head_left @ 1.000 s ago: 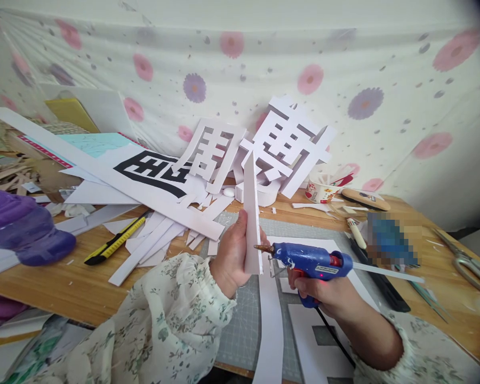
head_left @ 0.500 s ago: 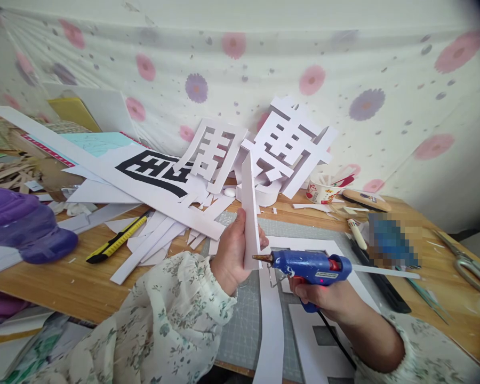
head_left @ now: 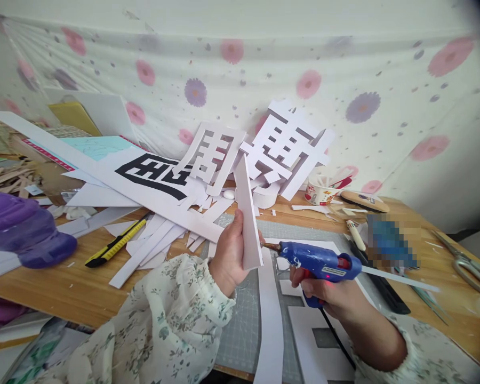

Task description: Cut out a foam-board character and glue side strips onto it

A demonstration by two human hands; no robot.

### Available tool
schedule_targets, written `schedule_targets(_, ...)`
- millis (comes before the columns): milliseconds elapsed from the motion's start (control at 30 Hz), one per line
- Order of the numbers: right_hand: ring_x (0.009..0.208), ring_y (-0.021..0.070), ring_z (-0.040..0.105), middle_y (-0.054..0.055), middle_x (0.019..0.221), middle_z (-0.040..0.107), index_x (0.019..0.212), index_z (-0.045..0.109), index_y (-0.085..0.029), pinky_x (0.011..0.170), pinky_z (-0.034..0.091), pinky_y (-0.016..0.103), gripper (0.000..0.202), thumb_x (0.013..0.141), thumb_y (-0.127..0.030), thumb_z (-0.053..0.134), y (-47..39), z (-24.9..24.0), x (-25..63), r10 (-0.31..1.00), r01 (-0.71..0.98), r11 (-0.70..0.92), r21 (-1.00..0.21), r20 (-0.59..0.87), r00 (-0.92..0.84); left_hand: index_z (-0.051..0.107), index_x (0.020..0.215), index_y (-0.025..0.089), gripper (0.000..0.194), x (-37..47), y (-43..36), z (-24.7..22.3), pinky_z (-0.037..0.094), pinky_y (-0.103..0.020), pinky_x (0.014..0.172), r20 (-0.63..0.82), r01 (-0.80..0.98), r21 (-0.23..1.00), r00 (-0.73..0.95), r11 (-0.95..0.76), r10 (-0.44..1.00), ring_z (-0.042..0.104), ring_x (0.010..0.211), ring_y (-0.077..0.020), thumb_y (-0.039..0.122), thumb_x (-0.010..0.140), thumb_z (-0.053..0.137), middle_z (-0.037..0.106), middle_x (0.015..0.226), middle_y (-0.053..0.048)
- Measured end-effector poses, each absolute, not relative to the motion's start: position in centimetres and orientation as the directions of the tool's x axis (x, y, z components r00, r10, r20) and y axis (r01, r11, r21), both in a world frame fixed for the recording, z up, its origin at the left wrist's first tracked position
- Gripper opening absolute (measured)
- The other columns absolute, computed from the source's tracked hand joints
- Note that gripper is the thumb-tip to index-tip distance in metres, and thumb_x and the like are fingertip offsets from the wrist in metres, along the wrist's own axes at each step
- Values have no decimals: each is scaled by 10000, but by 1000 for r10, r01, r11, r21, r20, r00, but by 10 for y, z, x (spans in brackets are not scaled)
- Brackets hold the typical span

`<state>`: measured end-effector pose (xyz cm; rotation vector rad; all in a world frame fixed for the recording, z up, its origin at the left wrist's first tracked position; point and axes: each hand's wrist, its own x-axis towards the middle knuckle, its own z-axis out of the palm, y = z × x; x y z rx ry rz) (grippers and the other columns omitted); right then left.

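My left hand (head_left: 232, 250) is closed round a white foam board strip (head_left: 248, 224), held upright on its edge above the cutting mat (head_left: 240, 325). In my right hand (head_left: 324, 290) is a blue hot glue gun (head_left: 318, 260), with a red light showing and a glue stick out of its back. Its brown nozzle points left, close to the strip's right side; whether it touches is unclear. Below lie a long white strip (head_left: 270, 330) and a white cut-out panel (head_left: 310, 336) with square openings. The glue gun's dark cord crosses that panel.
White cut-out characters (head_left: 292, 144) lean against the flowered curtain. A yellow utility knife (head_left: 118, 240) lies left among paper scraps, near a purple bottle (head_left: 28, 229). On the right are a paper cup (head_left: 322, 192), a black bar (head_left: 384, 288) and scissors (head_left: 468, 264).
The glue gun has moved slightly right, its nozzle shifting from the strip's lower end up along its right side. The left hand still grips the strip, now turned slightly.
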<state>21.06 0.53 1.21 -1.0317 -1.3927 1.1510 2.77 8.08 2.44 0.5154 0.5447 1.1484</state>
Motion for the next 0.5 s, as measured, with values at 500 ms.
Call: schedule_targets(500,541,158,589,48,754,677,894,678,-200,451,492,271,575,718,-748,678,31,28,175,940,-251,174,-952,85,331,739,1082,167,466,46,53,18,538,-331,840,56,-622,558,688,549,723,691,971,-232,500,762,809,756,1092,-91)
